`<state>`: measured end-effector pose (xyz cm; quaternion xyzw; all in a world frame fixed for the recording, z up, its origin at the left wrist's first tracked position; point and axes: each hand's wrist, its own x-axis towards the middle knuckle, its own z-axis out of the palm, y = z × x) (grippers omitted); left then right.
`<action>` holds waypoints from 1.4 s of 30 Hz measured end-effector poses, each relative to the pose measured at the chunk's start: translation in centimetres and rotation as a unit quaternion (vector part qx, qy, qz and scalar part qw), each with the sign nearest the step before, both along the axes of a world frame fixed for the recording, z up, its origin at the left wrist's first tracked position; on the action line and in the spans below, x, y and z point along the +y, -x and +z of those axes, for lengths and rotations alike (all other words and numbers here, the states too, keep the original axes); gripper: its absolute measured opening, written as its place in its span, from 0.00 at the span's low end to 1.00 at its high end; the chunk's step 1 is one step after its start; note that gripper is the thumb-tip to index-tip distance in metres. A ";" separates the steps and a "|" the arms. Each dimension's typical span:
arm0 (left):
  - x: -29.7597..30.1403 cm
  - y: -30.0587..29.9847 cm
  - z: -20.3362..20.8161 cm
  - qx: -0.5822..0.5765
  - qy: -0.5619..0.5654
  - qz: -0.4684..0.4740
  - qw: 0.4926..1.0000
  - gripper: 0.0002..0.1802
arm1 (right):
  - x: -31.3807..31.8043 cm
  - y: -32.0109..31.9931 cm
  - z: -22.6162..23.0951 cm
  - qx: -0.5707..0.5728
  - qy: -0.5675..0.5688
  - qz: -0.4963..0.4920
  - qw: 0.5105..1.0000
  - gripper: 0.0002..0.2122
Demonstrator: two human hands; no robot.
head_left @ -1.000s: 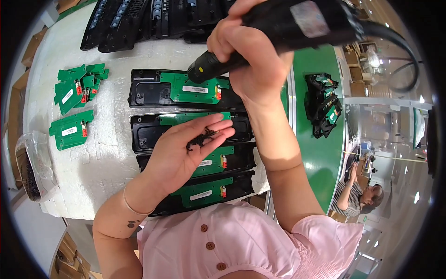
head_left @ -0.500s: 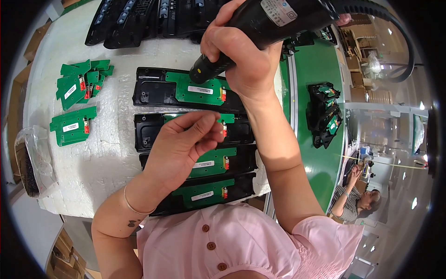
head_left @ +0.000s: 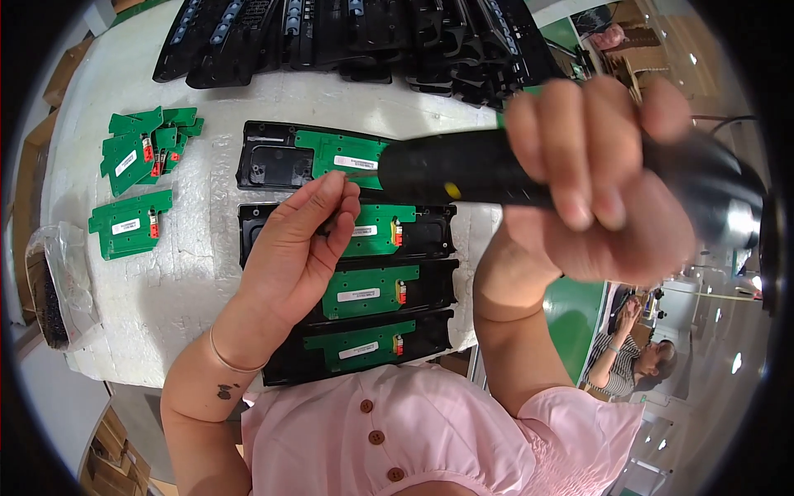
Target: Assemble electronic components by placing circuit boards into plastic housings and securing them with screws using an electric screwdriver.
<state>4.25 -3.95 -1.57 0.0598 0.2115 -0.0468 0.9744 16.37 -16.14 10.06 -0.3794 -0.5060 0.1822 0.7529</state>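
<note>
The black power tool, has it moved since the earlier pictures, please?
Yes: the tool moved right and lower in view, judged against the green board pile.

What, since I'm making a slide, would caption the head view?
Right grip holds a black power tool, tip close to the left grip, over black housings bearing green circuit boards.

- Bright light; soft shadow on the white worktop (head_left: 198, 248) left of the left hand (head_left: 302, 231).
- Right hand (head_left: 591, 157) motion-blurred; glare on the black tool (head_left: 463, 169) just right of it.
- Small lights (head_left: 736, 362) glow far right of both hands.
- Outer edges bend; corners black.
</note>
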 end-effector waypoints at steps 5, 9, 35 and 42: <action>-0.4 0.0 -0.1 -0.034 0.027 -0.017 0.999 0.08 | -1.2 1.4 2.4 -0.035 0.110 0.007 0.993 0.14; -0.2 0.1 -0.6 -0.064 0.076 -0.033 0.994 0.13 | -0.3 2.2 2.0 -0.019 0.094 -0.026 0.995 0.13; -1.2 0.3 1.1 -0.026 -0.119 -0.118 0.985 0.10 | 6.2 -3.0 -3.8 0.109 0.145 -0.191 0.965 0.06; -1.1 0.3 0.8 -0.024 -0.060 -0.083 0.994 0.10 | 6.6 -3.0 -3.8 0.092 0.159 -0.175 0.967 0.05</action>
